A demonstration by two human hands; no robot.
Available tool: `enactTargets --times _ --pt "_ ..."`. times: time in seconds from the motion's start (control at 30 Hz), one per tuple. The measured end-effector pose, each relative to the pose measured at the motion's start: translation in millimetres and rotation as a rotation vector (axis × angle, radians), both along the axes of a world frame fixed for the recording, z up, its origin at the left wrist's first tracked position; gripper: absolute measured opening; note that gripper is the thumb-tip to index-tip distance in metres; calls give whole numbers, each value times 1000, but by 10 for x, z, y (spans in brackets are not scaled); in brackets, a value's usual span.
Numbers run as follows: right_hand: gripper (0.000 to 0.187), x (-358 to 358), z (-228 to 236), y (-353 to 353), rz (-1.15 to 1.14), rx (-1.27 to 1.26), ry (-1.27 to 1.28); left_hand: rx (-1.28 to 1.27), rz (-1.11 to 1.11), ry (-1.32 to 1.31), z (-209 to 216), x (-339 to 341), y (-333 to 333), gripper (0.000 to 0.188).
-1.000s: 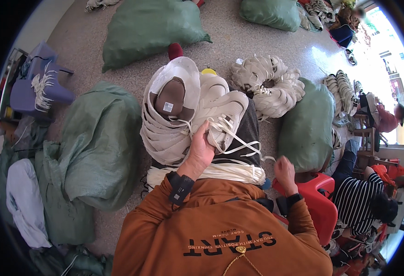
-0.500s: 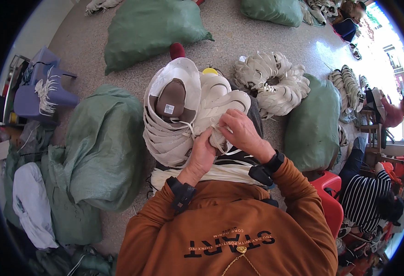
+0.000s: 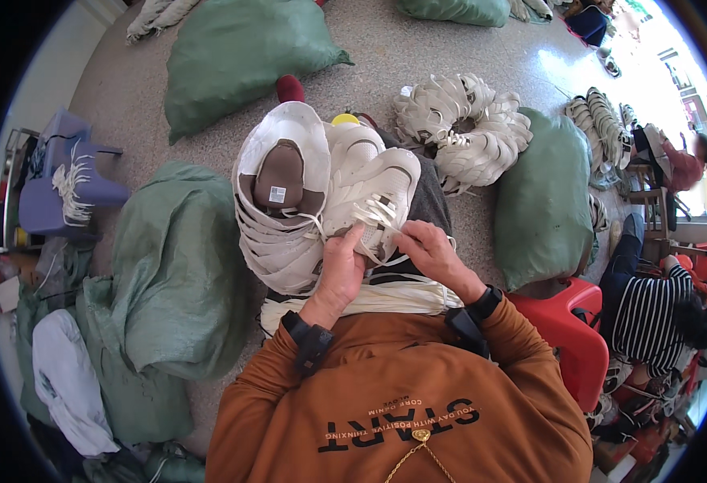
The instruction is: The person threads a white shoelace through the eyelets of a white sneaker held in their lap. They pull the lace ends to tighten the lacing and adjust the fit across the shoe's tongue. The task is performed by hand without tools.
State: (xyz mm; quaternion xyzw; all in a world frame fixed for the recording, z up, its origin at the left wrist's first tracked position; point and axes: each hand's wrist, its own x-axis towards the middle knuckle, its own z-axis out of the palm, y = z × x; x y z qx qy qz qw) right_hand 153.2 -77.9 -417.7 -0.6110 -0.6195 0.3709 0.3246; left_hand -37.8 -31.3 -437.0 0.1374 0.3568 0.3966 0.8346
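Observation:
A white shoe upper (image 3: 392,179) lies on my lap with loops of white shoelace (image 3: 379,214) across its front. My left hand (image 3: 342,262) is closed on its near edge, thumb on top. Just right of it, my right hand (image 3: 432,251) pinches a lace end close to the eyelets; the exact fingertip grip is small. Against the left side of this upper rests a stack of nested white uppers (image 3: 277,256), the top one showing a brown lining with a white label. A bundle of cream laces (image 3: 402,296) lies across my lap, below both hands.
Full green sacks lie at the far left (image 3: 249,60), left (image 3: 180,274) and right (image 3: 543,201). A ring of white uppers (image 3: 470,133) sits beyond my right knee. A red chair (image 3: 567,338) stands at right, a purple stool (image 3: 68,189) at left. A person in stripes (image 3: 651,318) sits farther right.
My right hand has drawn back from the upper's front, down and to the right, pulling lace. Loose lace loops now show above the eyelets. The left hand keeps its hold; the whole view has shifted slightly.

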Motion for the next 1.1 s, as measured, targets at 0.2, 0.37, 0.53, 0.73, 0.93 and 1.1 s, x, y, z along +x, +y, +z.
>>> enactTargets --times 0.2,0.37,0.53,0.73,0.93,1.1 --pt "19 472 94 -458 178 11 -187 -40 49 32 -24 32 -5 35" --pt "15 214 110 -390 21 -56 63 6 -26 -13 -58 -20 19 35" --pt "23 -66 6 31 -95 -109 104 -4 -28 6 19 -21 54 35" --pt "25 117 -126 217 17 -260 339 -11 47 227 -57 113 43 33" --pt "25 275 436 270 50 -365 745 -4 63 235 -92 159 24 30" --pt "25 96 811 484 251 -324 476 26 73 301 -65 202 40 28"
